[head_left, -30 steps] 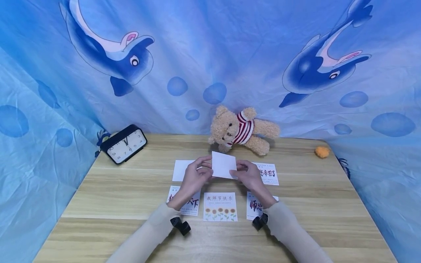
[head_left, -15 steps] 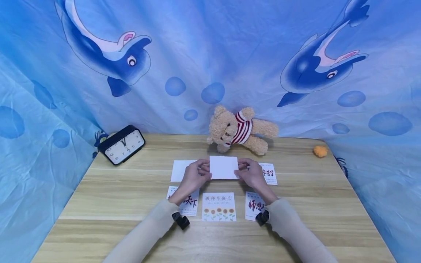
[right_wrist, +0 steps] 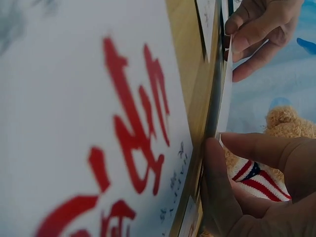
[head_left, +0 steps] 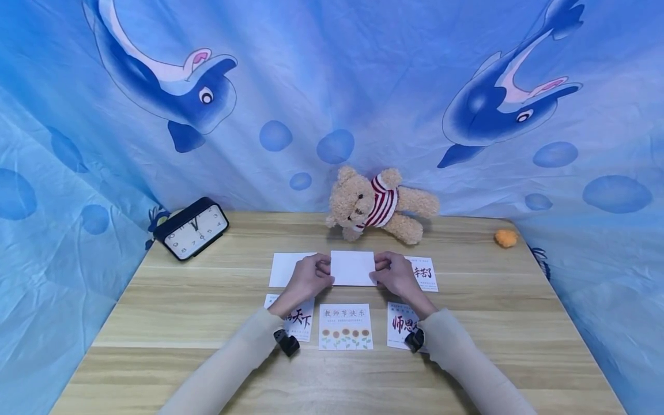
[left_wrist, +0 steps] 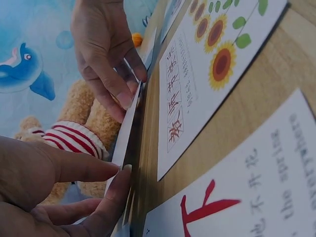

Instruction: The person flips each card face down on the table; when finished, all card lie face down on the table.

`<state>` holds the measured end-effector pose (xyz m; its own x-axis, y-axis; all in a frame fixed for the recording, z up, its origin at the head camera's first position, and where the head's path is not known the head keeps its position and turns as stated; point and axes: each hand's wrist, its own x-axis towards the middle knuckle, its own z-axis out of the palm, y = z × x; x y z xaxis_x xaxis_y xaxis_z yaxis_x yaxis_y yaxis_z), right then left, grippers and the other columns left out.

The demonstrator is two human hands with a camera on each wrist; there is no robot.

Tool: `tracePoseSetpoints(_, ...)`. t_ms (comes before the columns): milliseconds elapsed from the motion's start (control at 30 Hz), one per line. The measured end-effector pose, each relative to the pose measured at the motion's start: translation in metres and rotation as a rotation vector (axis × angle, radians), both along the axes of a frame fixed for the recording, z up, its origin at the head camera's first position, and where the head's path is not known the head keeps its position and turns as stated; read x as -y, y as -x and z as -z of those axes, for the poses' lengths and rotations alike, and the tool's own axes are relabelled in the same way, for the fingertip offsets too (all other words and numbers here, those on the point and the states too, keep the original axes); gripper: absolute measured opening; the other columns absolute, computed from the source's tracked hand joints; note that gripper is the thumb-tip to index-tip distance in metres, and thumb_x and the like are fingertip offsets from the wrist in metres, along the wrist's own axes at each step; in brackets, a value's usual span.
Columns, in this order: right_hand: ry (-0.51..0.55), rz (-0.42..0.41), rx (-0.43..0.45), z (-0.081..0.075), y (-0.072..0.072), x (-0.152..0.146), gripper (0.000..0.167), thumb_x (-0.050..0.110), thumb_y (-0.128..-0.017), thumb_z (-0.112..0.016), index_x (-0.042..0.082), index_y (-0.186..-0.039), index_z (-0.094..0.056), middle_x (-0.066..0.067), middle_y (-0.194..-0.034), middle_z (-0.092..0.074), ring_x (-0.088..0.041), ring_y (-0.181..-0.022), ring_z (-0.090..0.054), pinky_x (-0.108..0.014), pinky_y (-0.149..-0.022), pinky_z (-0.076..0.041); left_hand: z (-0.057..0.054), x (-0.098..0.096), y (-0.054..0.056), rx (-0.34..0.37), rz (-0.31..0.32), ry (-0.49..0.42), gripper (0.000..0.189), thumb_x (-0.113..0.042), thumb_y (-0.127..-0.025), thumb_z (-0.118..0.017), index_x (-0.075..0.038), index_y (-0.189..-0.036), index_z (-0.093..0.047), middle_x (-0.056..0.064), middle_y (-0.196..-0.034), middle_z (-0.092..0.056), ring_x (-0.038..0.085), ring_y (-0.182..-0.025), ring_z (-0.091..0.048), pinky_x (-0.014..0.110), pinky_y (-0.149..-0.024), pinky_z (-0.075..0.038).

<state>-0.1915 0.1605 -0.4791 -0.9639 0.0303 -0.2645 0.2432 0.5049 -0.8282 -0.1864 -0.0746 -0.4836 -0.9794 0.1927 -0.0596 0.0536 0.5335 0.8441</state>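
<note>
Between both hands a white card (head_left: 353,268) is held by its two side edges, its blank face up, just above the table in the middle of the back row. My left hand (head_left: 309,276) pinches the left edge between thumb and fingers. On the opposite edge my right hand (head_left: 395,274) does the same. The wrist views show the card nearly edge-on, with thumb and fingertips on either side of it. Below it lies a sunflower card (head_left: 345,327). A blank card (head_left: 285,268) is beside the left hand, and a card with red-black lettering (head_left: 424,274) is beside the right.
Two more lettered cards lie partly under the forearms, one at left (head_left: 298,320) and one at right (head_left: 400,324). Behind the hands a teddy bear (head_left: 381,202) lies on its side. A clock (head_left: 193,229) stands back left, and an orange fuzzy thing (head_left: 505,238) back right.
The held card was tilted a second ago and now sits level and lower, closer to the table. Both hands have come down slightly with it, keeping their pinch.
</note>
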Motion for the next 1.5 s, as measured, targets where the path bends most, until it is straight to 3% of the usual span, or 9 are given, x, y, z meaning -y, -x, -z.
tracePoseSetpoints(267, -0.002, -0.018, 0.024, 0.001, -0.002, 0.0, 0.045, 0.005, -0.092, -0.075, 0.0, -0.136, -0.063, -0.016, -0.112, -0.066, -0.021, -0.084, -0.069, -0.028, -0.069, -0.065, -0.001, 0.001, 0.0, -0.025, 0.027, 0.058, 0.052, -0.001, -0.085, -0.074, 0.011, -0.134, -0.061, 0.016, -0.101, -0.072, 0.019, -0.087, -0.072, 0.031, -0.08, -0.064)
tracePoseSetpoints(567, -0.019, -0.028, 0.032, 0.0, -0.002, -0.001, 0.05, 0.009, -0.092, -0.077, 0.0, -0.139, -0.061, -0.015, -0.112, -0.065, -0.019, -0.083, -0.069, -0.028, -0.07, -0.064, -0.002, -0.001, 0.001, 0.016, 0.018, 0.084, 0.054, -0.004, -0.086, -0.077, 0.009, -0.136, -0.061, 0.014, -0.101, -0.073, 0.02, -0.087, -0.072, 0.036, -0.083, -0.063)
tracePoseSetpoints(900, -0.066, -0.036, 0.032, -0.003, -0.001, -0.006, 0.049, 0.02, -0.095, -0.075, 0.003, -0.139, -0.063, -0.012, -0.113, -0.068, -0.018, -0.086, -0.069, -0.027, -0.071, -0.06, -0.008, -0.005, 0.001, 0.0, 0.025, 0.116, 0.054, -0.008, -0.085, -0.079, 0.008, -0.135, -0.063, 0.013, -0.1, -0.073, 0.019, -0.086, -0.071, 0.035, -0.082, -0.061)
tracePoseSetpoints(1133, -0.1, -0.07, -0.02, -0.01, -0.002, -0.015, 0.046, 0.026, -0.099, -0.069, 0.002, -0.139, -0.062, -0.015, -0.113, -0.068, -0.019, -0.079, -0.068, -0.026, -0.065, -0.057, -0.011, -0.007, 0.0, -0.004, 0.019, 0.14, 0.056, -0.011, -0.085, -0.08, 0.007, -0.136, -0.063, 0.013, -0.102, -0.072, 0.02, -0.088, -0.069, 0.039, -0.087, -0.061)
tracePoseSetpoints(1367, -0.079, -0.073, -0.079, -0.021, -0.002, -0.031, 0.048, 0.027, -0.1, -0.066, 0.0, -0.14, -0.06, -0.02, -0.116, -0.069, -0.028, -0.08, -0.075, -0.027, -0.066, -0.058, -0.016, -0.015, -0.001, -0.042, 0.062, 0.112, 0.053, -0.012, -0.086, -0.08, 0.004, -0.135, -0.064, 0.014, -0.104, -0.073, 0.02, -0.088, -0.071, 0.036, -0.084, -0.062)
tracePoseSetpoints(1500, -0.097, -0.06, -0.086, -0.026, -0.002, -0.038, 0.051, 0.028, -0.1, -0.066, 0.0, -0.141, -0.059, -0.022, -0.119, -0.068, -0.026, -0.082, -0.075, -0.027, -0.068, -0.059, -0.018, -0.022, -0.002, -0.062, 0.101, 0.063, 0.05, -0.013, -0.088, -0.08, 0.003, -0.133, -0.066, 0.017, -0.106, -0.074, 0.024, -0.092, -0.074, 0.036, -0.084, -0.063)
